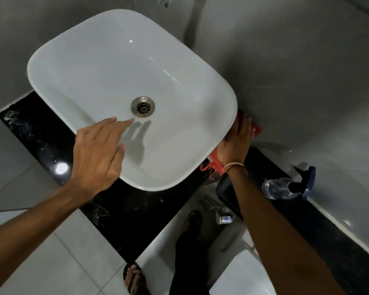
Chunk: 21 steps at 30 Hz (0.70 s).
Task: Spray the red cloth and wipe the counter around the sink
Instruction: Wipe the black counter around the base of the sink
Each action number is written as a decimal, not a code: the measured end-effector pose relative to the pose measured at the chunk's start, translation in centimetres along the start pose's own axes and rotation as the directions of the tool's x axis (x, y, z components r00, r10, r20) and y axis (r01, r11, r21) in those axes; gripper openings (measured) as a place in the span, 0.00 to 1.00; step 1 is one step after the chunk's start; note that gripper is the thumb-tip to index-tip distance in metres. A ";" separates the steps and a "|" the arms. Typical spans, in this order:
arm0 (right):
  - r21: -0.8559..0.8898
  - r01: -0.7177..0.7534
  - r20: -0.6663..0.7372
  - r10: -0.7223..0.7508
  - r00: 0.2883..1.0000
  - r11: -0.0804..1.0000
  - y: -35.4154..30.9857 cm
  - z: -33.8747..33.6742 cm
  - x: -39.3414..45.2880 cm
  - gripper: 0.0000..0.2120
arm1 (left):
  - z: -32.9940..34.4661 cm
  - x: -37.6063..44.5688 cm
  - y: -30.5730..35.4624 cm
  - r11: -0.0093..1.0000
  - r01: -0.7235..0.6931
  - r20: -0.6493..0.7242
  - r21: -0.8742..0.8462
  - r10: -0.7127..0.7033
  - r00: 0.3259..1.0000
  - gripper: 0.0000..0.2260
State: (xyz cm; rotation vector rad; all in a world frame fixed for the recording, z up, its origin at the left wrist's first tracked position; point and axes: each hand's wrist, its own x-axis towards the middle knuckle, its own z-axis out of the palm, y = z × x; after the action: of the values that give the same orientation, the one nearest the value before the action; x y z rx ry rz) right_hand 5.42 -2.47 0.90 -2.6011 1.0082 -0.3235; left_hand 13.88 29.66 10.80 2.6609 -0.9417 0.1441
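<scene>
A white vessel sink [107, 67] sits on a glossy black counter [41, 135]. My right hand [237, 141] presses flat on the red cloth [257, 128] on the counter, in the narrow gap between the sink's right side and the grey wall. Red cloth also shows below the wrist, with frayed threads. My left hand [98, 152] hovers over the sink's front rim, fingers spread and holding nothing, its fingertips near the metal drain [143, 106]. A clear spray bottle [285, 187] with a dark blue trigger head lies on its side on the counter to the right.
A dark phone [224, 188] lies at the counter's front edge by my right forearm. The grey wall closes in right behind the cloth. Below the counter are white floor tiles, my sandalled feet [134, 277] and a small bottle [225, 219] on the floor.
</scene>
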 end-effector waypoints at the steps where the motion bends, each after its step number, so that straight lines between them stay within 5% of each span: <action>1: -0.007 0.004 -0.006 -0.004 1.000 1.000 0.4 -0.1 0.6 0.31 | 0.0 0.0 0.1 1.000 0.001 0.005 0.000 -0.001 1.000 0.23; 9: -0.042 0.020 -0.021 -0.021 1.000 0.999 0.3 0.1 0.5 0.31 | -0.2 0.1 0.3 0.999 0.028 0.010 0.019 -0.028 1.000 0.23; 15: -0.113 0.027 0.080 -0.018 0.997 0.993 -3.9 0.9 -8.2 0.30 | -0.1 -0.1 0.1 1.000 0.013 0.048 0.005 -0.014 0.999 0.21; 18: -0.140 0.061 0.110 -0.045 0.993 0.988 -7.0 1.3 -15.5 0.30 | -1.6 -0.1 0.1 0.951 0.133 0.184 -0.278 -0.084 0.979 0.20; 21: -0.142 0.118 0.118 -0.101 0.988 0.983 -10.2 2.2 -22.9 0.33 | -4.9 -1.8 0.2 0.708 0.320 0.246 -0.630 -0.210 0.946 0.20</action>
State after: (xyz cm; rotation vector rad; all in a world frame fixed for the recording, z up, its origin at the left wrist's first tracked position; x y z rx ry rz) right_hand -4.23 20.76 0.77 -2.7809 0.8842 -0.1327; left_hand 12.40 32.16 15.16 2.1013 -0.4917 -0.4077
